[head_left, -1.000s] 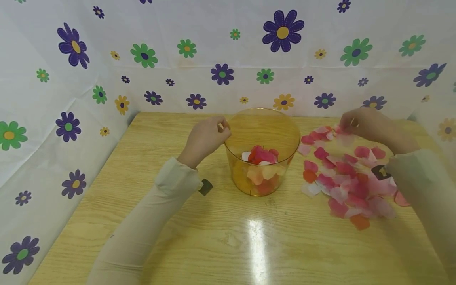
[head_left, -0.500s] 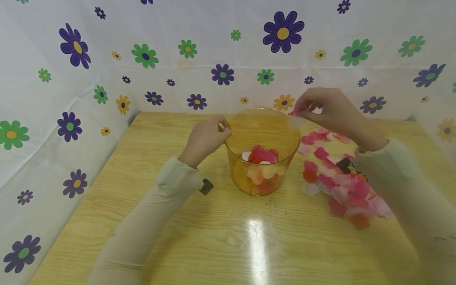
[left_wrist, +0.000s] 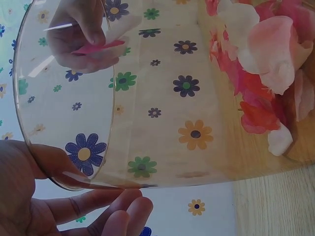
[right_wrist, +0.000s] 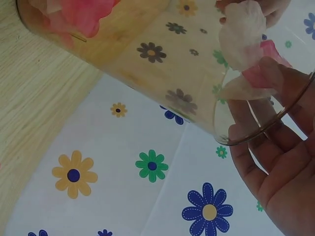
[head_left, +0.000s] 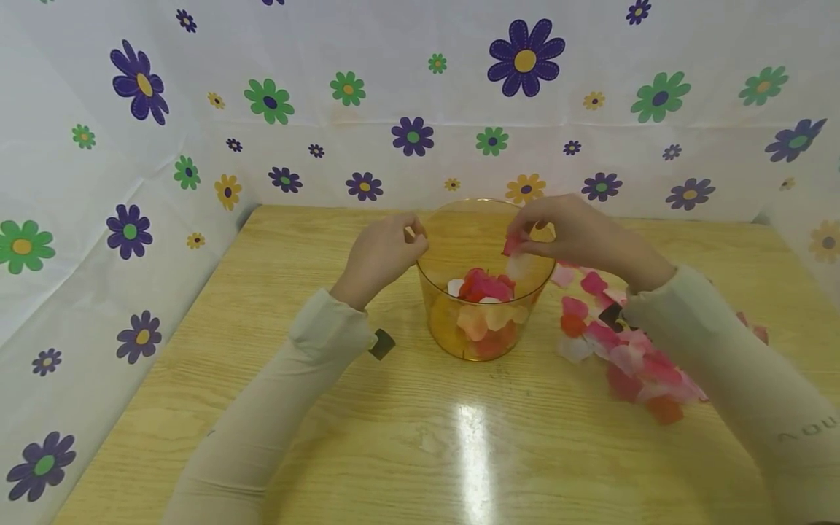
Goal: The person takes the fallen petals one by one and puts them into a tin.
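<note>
A see-through amber bucket (head_left: 441,321) stands upright on the table, with a heap of pink, red and white fabric petals (head_left: 484,286) at its bottom. Its left rim is pinched between the thumb and fingers of my left hand (head_left: 383,257); in the left wrist view the thumb lies on the rim and the fingers are outside the wall. My right hand (head_left: 580,237) reaches into the bucket's mouth at the right. Between its thumb and fingertips it pinches a pink petal (right_wrist: 266,64) together with a pale petal (right_wrist: 241,37).
Loose petals (head_left: 646,361) are scattered on the wooden table (head_left: 367,452) right of the bucket, partly hidden by my right forearm. A white cloth (head_left: 275,44) printed with flowers hangs behind the table and along its sides.
My right hand has come left from the scattered petals, over the rim and down into the bucket's mouth, carrying the petals. The left hand has stayed on the rim.
</note>
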`<action>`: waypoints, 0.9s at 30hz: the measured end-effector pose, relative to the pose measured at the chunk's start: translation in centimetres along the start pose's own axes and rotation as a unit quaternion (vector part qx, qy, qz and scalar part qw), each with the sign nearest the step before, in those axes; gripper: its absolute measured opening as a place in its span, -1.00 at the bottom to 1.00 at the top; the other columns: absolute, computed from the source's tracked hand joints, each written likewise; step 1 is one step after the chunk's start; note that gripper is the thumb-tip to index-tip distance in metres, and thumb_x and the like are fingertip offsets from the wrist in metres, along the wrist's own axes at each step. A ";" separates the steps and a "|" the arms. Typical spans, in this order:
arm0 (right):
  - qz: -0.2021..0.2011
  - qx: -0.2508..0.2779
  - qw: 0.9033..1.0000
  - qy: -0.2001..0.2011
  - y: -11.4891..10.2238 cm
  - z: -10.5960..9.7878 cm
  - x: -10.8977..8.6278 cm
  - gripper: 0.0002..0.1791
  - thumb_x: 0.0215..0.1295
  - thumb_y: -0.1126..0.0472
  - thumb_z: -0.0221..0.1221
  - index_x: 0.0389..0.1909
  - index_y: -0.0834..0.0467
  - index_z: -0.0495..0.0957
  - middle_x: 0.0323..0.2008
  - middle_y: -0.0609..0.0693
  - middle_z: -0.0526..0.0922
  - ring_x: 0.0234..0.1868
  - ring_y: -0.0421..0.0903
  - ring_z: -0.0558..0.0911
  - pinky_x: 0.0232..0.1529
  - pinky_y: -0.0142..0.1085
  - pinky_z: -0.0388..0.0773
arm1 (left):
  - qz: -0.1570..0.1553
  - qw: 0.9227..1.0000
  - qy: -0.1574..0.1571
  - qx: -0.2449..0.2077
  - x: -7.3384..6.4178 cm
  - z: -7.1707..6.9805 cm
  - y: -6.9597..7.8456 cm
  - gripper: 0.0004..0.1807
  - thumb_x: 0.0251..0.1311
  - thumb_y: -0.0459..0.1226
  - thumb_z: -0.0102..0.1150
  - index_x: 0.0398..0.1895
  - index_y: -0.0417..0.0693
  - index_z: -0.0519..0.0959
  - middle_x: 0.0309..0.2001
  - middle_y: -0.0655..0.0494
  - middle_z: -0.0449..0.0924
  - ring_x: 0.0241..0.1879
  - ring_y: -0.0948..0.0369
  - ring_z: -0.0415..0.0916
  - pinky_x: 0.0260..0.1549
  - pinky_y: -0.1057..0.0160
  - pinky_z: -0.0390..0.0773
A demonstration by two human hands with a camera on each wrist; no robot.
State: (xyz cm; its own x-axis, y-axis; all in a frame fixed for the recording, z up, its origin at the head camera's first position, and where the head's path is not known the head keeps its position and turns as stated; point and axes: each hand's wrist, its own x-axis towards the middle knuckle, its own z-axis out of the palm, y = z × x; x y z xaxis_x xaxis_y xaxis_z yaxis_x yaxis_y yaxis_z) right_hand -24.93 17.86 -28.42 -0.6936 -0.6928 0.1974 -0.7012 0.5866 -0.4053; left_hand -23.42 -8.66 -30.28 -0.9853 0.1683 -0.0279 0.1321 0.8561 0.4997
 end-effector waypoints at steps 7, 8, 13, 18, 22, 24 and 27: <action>-0.005 -0.008 0.999 -0.039 -0.2 0.1 0.0 -0.76 0.05 0.30 0.35 -0.21 0.15 0.63 -0.23 -0.02 0.70 -0.15 -0.08 0.63 -0.05 -0.15 0.59 | 0.001 1.000 -0.002 0.001 0.0 -0.1 0.1 -0.76 0.20 -0.17 -0.09 -0.17 -0.01 0.52 -0.14 0.01 0.63 -0.35 0.12 0.45 -0.40 0.25 0.43; -0.009 -0.010 0.999 -0.048 -0.3 0.1 0.0 -0.75 0.04 0.29 0.35 -0.20 0.15 0.63 -0.22 -0.02 0.70 -0.13 -0.07 0.63 -0.04 -0.15 0.59 | 0.002 1.000 -0.002 0.001 0.0 -0.2 0.1 -0.76 0.20 -0.17 -0.09 -0.17 -0.01 0.52 -0.14 0.01 0.63 -0.36 0.12 0.45 -0.41 0.26 0.42; -0.025 -0.005 0.996 -0.091 -0.4 -0.1 -0.1 -0.81 0.08 0.26 0.32 -0.24 0.12 0.65 -0.23 -0.06 0.71 -0.12 -0.06 0.65 -0.03 -0.15 0.58 | 0.001 1.000 -0.001 0.000 -0.1 -0.3 0.2 -0.76 0.20 -0.17 -0.08 -0.17 -0.01 0.52 -0.13 0.02 0.63 -0.36 0.12 0.46 -0.40 0.26 0.42; -0.046 -0.005 0.993 -0.111 -0.5 -0.4 0.0 -0.88 0.12 0.23 0.30 -0.29 0.09 0.67 -0.26 -0.06 0.72 -0.15 -0.04 0.67 -0.04 -0.14 0.58 | -0.002 1.000 0.000 -0.001 -0.1 -0.4 0.4 -0.76 0.20 -0.17 -0.08 -0.16 -0.01 0.52 -0.12 0.02 0.63 -0.32 0.11 0.48 -0.36 0.24 0.45; -0.037 -0.008 0.994 -0.103 -0.5 -0.4 -0.1 -0.86 0.12 0.25 0.30 -0.27 0.11 0.67 -0.25 -0.03 0.72 -0.14 -0.05 0.67 -0.03 -0.12 0.58 | -0.002 1.000 0.001 -0.001 -0.1 -0.3 0.4 -0.76 0.21 -0.16 -0.07 -0.16 -0.01 0.52 -0.11 0.01 0.63 -0.32 0.11 0.48 -0.36 0.23 0.46; -0.032 -0.010 0.995 -0.091 -0.5 -0.6 -0.3 -0.85 0.12 0.26 0.30 -0.26 0.12 0.67 -0.24 -0.03 0.72 -0.14 -0.06 0.67 -0.03 -0.13 0.59 | -0.002 1.000 0.002 -0.001 -0.1 -0.3 0.4 -0.77 0.21 -0.16 -0.07 -0.17 -0.01 0.52 -0.12 0.02 0.63 -0.32 0.11 0.48 -0.37 0.24 0.45; -0.035 -0.022 0.997 -0.058 -0.4 -1.2 -0.8 -0.85 0.11 0.28 0.30 -0.26 0.13 0.67 -0.25 -0.04 0.73 -0.15 -0.08 0.67 -0.05 -0.14 0.59 | -0.002 1.000 0.002 -0.002 -0.1 -0.2 0.3 -0.77 0.21 -0.15 -0.06 -0.18 -0.01 0.53 -0.11 0.01 0.64 -0.32 0.11 0.47 -0.37 0.23 0.44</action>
State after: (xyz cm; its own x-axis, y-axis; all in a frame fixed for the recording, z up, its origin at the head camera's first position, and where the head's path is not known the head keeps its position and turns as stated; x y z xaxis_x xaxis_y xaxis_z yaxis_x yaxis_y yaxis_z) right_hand -24.31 18.70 -27.35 -0.6212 -0.7748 0.1175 -0.7553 0.5519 -0.3535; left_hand -23.29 -8.55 -29.96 -0.9863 0.1629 -0.0257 0.1281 0.8547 0.5031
